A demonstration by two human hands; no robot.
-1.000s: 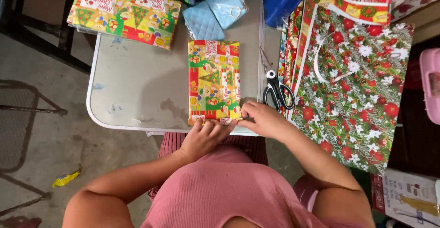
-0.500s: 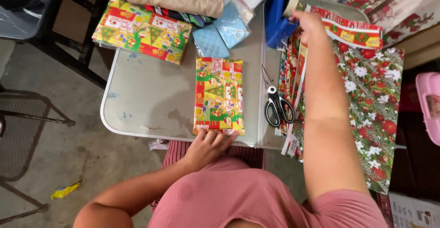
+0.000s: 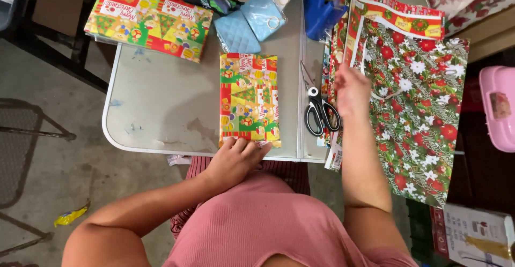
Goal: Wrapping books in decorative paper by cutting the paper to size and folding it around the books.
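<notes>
Left hand: the left hand [image 3: 236, 160] lies flat on the near end of the wrapped parcel [image 3: 249, 99], fingers spread over its bottom edge; the grip is released, pressing down and not clasping anything.
Right hand: the right hand [image 3: 351, 87] hovers over the right side of the bench, above the stack of wrapping paper, just right of the scissors; its back faces the camera and is blurred, so I cannot tell whether its grip is clenched or released, or whether it holds something small.
Wrapped parcel: a flat rectangle in red, yellow and green festive paper, lying lengthwise near the middle of the bench [image 3: 161, 111], its near end at the bench's front edge.
Scissors: black-handled scissors [image 3: 319, 109] lie on the bench between the parcel and the paper stack, blades pointing away from the person, touching neither hand.
Wrapping paper: sheets with red flowers and white blossoms on dark green [image 3: 424, 117] spread over the right end of the bench and hang past its edge.
Second parcel: a larger wrapped package [image 3: 147, 20] in the same bright pattern sits at the far left corner, well apart from both hands.
Blue pouches: two pale blue quilted pouches [image 3: 249, 23] rest at the far edge, just beyond the parcel.
Tape dispenser: a blue dispenser [image 3: 319, 4] stands at the far edge, above the scissors.
Pink box: a pink container [image 3: 499, 106] shows at the right border, off the bench.
</notes>
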